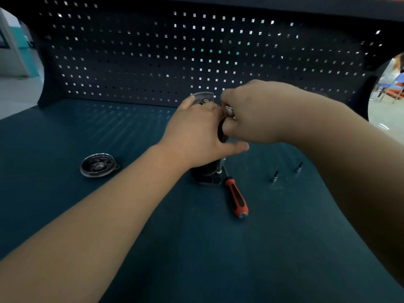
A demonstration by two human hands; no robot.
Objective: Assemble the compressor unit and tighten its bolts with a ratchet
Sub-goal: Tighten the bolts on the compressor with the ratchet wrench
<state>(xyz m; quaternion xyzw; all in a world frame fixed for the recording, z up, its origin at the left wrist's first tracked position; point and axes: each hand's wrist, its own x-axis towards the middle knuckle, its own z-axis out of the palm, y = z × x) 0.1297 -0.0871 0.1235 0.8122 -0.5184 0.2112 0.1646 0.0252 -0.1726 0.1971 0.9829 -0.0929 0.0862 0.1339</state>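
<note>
The left hand [196,132] is wrapped over the compressor unit [205,177] and holds it down. The dark body of the unit sticks out just below that hand. The right hand [253,112] sits right beside the left one, touching it, and its fingers pinch a small shiny metal piece [229,110]. I cannot tell if that piece is a bolt head or the end of a tool, since the fingers hide most of it. A long bolt [221,165] shows on the side of the unit, under the left thumb.

Here is what I think could go wrong. The shiny piece is held only by fingertips, so it could slip and drop. If it goes in crooked, the thread could jam. The unit looks to stand on its end, so a hard push could tip it if the left hand lets go. The screwdriver [237,197] lies just below the left hand, and a bump could roll it. A small bit [275,176] and a second bit [299,167] stand under the right arm, which could knock them over
</note>
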